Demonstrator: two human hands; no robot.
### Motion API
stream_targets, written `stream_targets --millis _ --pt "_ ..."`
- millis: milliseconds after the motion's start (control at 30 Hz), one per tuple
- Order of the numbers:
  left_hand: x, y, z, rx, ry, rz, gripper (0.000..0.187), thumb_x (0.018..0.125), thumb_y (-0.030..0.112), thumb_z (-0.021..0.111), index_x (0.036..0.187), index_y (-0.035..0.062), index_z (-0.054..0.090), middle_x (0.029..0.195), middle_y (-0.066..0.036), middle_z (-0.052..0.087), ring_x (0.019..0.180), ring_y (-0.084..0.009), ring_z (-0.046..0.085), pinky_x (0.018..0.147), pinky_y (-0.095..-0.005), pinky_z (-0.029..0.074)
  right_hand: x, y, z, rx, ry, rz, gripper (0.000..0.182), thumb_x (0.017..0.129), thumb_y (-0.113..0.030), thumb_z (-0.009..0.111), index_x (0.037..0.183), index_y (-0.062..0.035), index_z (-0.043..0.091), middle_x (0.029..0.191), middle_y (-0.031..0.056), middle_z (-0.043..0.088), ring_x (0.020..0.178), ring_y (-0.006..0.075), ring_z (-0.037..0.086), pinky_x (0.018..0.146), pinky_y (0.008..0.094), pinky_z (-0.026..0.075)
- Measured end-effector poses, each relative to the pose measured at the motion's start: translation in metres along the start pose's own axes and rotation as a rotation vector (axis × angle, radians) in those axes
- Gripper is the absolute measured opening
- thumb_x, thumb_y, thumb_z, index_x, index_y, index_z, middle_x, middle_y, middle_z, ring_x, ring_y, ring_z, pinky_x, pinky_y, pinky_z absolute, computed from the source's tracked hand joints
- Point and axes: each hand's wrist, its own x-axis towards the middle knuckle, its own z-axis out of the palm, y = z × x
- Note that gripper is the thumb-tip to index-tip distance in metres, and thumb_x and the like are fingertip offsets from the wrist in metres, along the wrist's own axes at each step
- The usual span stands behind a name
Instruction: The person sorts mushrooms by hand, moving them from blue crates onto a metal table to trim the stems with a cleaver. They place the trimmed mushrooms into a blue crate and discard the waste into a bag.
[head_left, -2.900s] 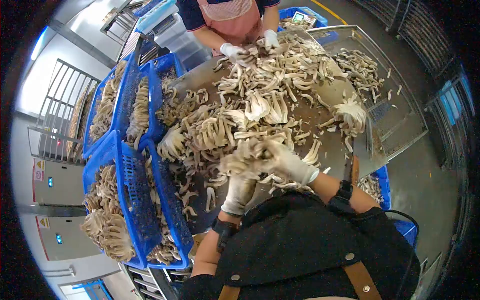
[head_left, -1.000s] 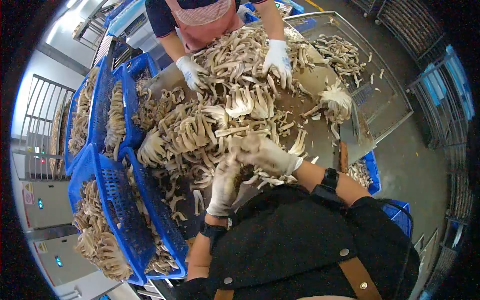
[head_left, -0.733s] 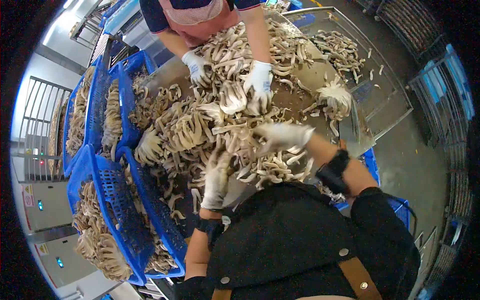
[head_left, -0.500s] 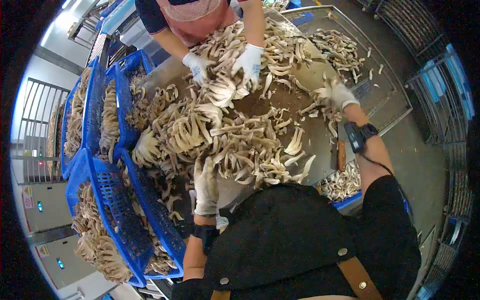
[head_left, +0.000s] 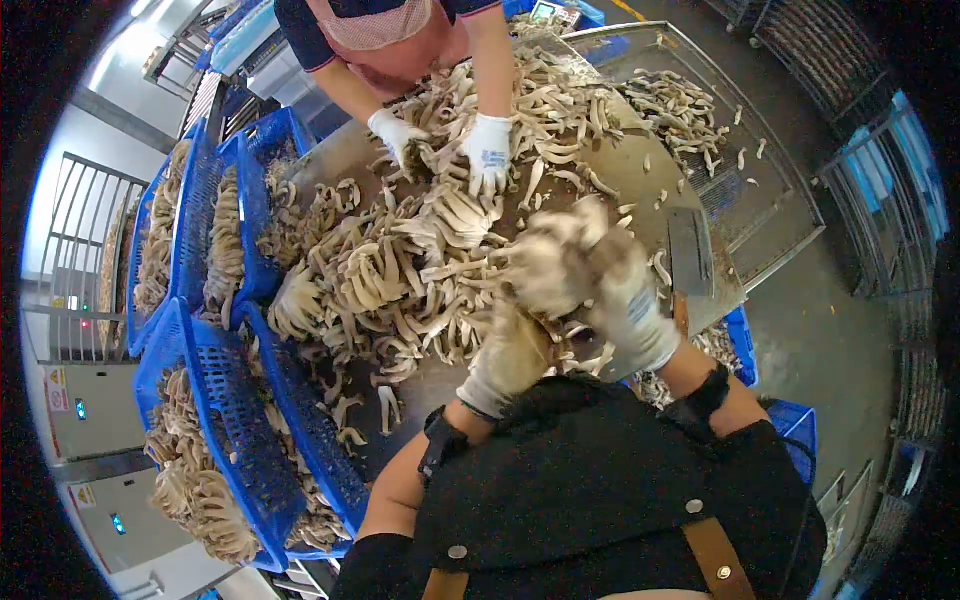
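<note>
gloved left hand (head_left: 512,357) and right hand (head_left: 622,300) are clasping a mushroom cluster (head_left: 548,262) above the heaped table (head_left: 640,170), apparently mid-separation, calling next for a firm pull apart.

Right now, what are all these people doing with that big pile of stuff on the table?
Two people are working through pale beige oyster mushrooms heaped on a grey metal table. The person wearing the camera holds a big mushroom cluster up with both white-gloved hands, the left hand underneath and the right hand on top. Across the table, a co-worker in a pink apron presses two gloved hands into the pile. Blue plastic crates full of mushrooms stand along the left side, and a flat metal cleaver lies nearby.
</note>
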Motion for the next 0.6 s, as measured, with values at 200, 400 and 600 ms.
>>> stream_targets --millis 200,400,600 --pt "-0.023 0.027 0.022 0.067 0.035 0.332 0.068 0.089 0.058 0.043 0.140 0.0129 0.034 0.141 -0.007 0.040 0.128 -0.0242 0.039 0.108 -0.0422 0.030 0.020 -0.073 -0.013 0.224 0.213 -0.377 0.035 0.067 -0.022 0.067 0.102 -0.0178 0.065 0.113 0.0066 0.060 0.110 0.0313 0.051 0.099 0.0628 0.028" --pt "-0.035 0.032 0.064 0.233 0.169 0.484 0.075 0.084 0.065 0.046 0.142 0.0193 0.031 0.140 -0.003 0.041 0.123 -0.0220 0.045 0.098 -0.0392 0.043 -0.010 -0.069 -0.043 0.163 0.283 -0.493 0.026 0.066 -0.014 0.070 0.091 -0.0185 0.066 0.101 0.0042 0.066 0.109 0.0228 0.053 0.101 0.0592 0.028" --pt "-0.053 0.043 0.047 0.263 0.051 0.525 0.078 0.080 0.066 0.052 0.141 0.0227 0.031 0.137 0.000 0.044 0.118 -0.0207 0.050 0.088 -0.0339 0.051 -0.131 -0.023 -0.104 0.241 0.251 0.142 0.041 0.069 -0.004 0.067 0.109 -0.0055 0.059 0.105 0.0167 0.060 0.104 0.0325 0.055 0.098 0.0502 0.038"
